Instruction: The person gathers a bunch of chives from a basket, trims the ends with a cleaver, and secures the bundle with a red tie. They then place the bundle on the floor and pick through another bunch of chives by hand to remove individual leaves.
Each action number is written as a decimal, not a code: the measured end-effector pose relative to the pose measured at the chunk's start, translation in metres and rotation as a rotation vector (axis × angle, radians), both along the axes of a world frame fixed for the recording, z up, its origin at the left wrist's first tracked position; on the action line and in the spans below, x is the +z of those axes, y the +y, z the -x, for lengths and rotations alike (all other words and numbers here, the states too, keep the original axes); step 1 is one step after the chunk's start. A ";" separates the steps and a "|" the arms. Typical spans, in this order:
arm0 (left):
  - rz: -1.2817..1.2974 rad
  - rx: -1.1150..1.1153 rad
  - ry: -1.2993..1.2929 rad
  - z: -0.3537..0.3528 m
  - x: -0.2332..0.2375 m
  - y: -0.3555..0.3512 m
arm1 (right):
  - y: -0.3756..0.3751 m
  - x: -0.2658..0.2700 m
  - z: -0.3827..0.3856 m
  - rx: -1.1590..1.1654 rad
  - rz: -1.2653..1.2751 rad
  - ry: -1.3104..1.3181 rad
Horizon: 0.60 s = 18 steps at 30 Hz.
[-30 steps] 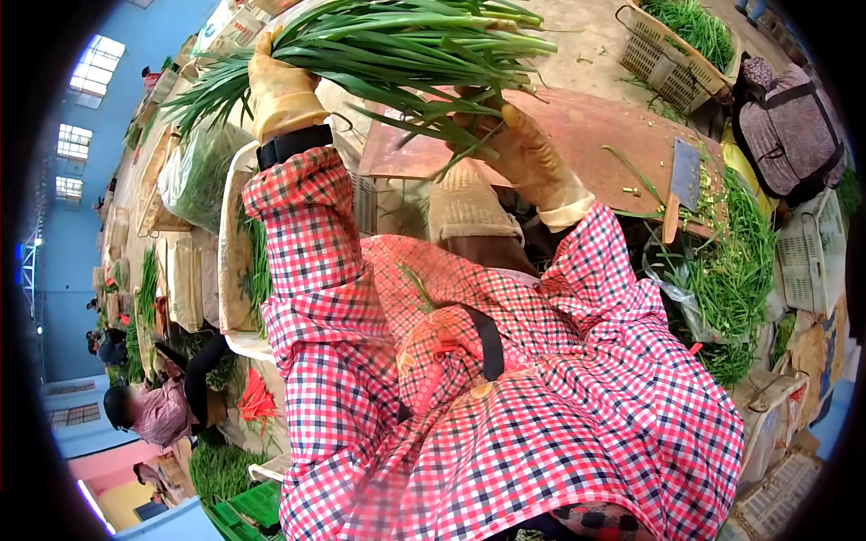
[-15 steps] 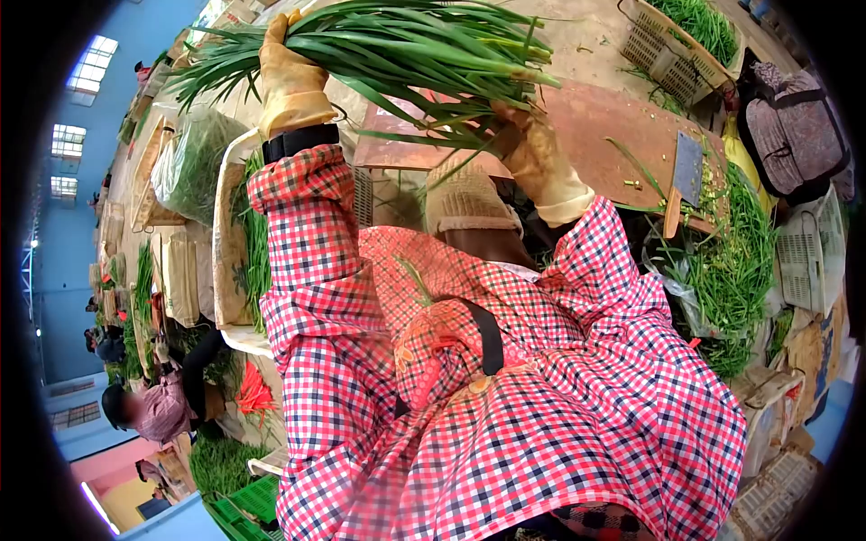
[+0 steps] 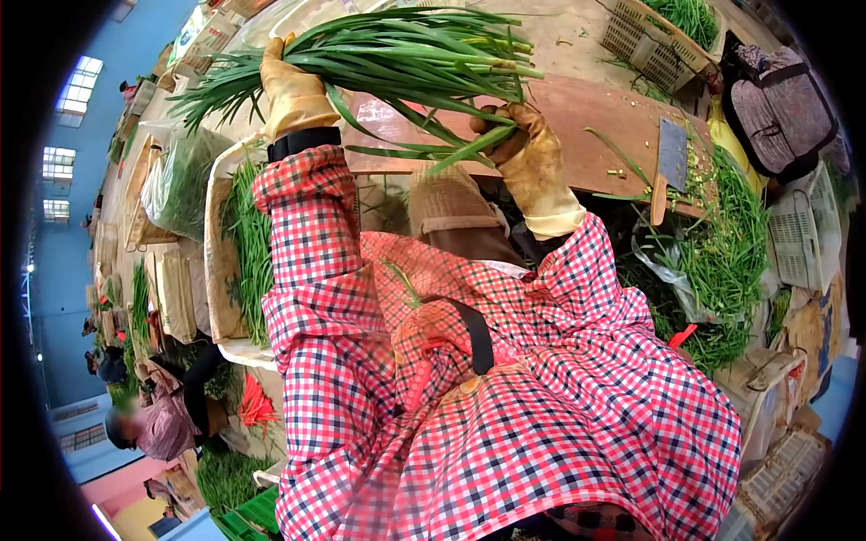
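A bunch of garlic chives (image 3: 406,54), long flat green leaves with paler cut ends to the right, lies across the top of the view. My left hand (image 3: 296,90), in a stained yellowish glove, is wrapped round its leafy left part. Below the bunch's right end, my right hand (image 3: 532,167), in a matching glove, is closed on a few loose chive leaves (image 3: 483,147) that angle down to the left. The fingertips of the right glove are partly bare. A reddish-brown board (image 3: 577,126) lies beneath and beyond both hands.
A cleaver (image 3: 670,158) with a wooden handle rests on the board's right side, among cut bits. A chive heap (image 3: 731,243) is at right, beside a grey bag (image 3: 780,113). A white-rimmed crate (image 3: 216,270) of chives stands left. Another person (image 3: 167,419) sits lower left.
My right hand has drawn slightly down and away from the bunch's cut ends, with a few leaves in it. The bunch stays in my left hand; the view has shifted slightly.
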<state>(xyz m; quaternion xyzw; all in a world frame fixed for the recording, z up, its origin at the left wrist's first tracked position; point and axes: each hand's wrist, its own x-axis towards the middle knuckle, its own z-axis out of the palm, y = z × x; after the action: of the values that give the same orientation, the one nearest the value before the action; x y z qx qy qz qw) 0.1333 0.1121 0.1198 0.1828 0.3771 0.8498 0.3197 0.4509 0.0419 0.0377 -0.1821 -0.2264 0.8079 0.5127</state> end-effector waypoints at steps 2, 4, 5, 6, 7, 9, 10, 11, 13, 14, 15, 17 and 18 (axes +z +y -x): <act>0.021 0.011 -0.044 -0.005 0.002 -0.001 | 0.004 -0.010 -0.004 0.015 -0.078 -0.025; 0.073 0.031 -0.065 -0.008 0.007 -0.002 | 0.011 -0.027 -0.017 0.091 -0.225 0.051; 0.115 0.046 -0.063 -0.009 0.011 -0.005 | 0.008 -0.023 -0.026 0.071 -0.137 -0.049; 0.159 0.060 -0.061 -0.007 0.014 -0.007 | 0.000 -0.025 -0.034 -0.017 -0.182 0.025; 0.122 0.055 -0.063 0.005 0.011 -0.006 | -0.001 -0.022 -0.049 -0.025 -0.059 0.072; 0.115 0.061 -0.090 0.018 0.011 -0.008 | 0.008 -0.032 -0.099 0.085 -0.029 0.045; 0.146 0.075 -0.114 0.019 0.016 -0.013 | 0.013 -0.041 -0.125 0.205 -0.122 -0.027; 0.206 0.095 -0.015 0.017 0.020 -0.019 | 0.006 -0.041 -0.141 0.202 -0.209 -0.358; 0.333 0.136 0.179 0.009 0.023 -0.032 | 0.000 -0.042 -0.147 0.311 -0.380 -1.358; 0.282 0.154 0.158 0.009 0.022 -0.032 | -0.007 -0.033 -0.144 0.377 -0.543 -1.706; 0.333 0.185 0.191 0.005 0.022 -0.035 | -0.009 -0.043 -0.138 0.270 -0.610 -1.618; 0.374 0.211 0.162 -0.002 0.026 -0.037 | -0.004 -0.046 -0.119 0.130 -0.661 -1.399; 0.369 0.203 0.103 -0.002 0.026 -0.037 | -0.001 -0.039 -0.101 0.101 -0.642 -1.271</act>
<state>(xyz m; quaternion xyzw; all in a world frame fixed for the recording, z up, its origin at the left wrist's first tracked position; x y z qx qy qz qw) 0.1351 0.0752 0.1463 0.1253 0.5584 0.7839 0.2407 0.5518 0.0407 -0.0016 -0.4471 -0.7163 0.4615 0.2720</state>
